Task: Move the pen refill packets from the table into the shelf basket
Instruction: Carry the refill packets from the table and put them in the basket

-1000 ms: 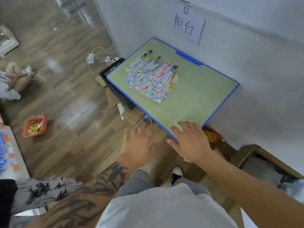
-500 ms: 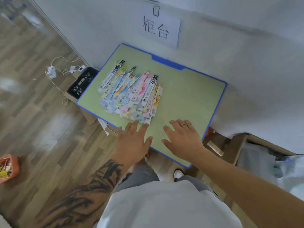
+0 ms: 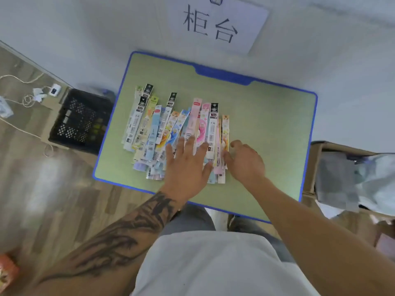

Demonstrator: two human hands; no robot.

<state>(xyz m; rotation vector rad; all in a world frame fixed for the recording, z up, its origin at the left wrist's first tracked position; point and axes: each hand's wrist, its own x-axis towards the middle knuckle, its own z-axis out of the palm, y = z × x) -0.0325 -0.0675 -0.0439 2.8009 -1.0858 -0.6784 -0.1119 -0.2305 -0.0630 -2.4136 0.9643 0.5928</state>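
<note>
The packets (image 3: pixel 177 129) lie in a long, messy row on the green tabletop (image 3: pixel 267 129), many side by side and some on top of others. They sit on the left half of the tabletop, with their top ends toward the wall.

The left hand (image 3: pixel 187 165) lies flat on the near ends of the packets in the middle of the row. Its fingers (image 3: pixel 190 144) are straight and spread apart, and they press down on the packets.

The right hand (image 3: pixel 245 162) is at the right end of the row. Its fingers (image 3: pixel 236 144) are curled, and the thumb touches the edge of the last packets. I cannot tell if it pinches one.

A black crate (image 3: pixel 81 120) stands on the floor just left of the tabletop. A white sign (image 3: pixel 215 24) with two black marks hangs on the wall above. A brown box (image 3: pixel 316 163) stands on the right
</note>
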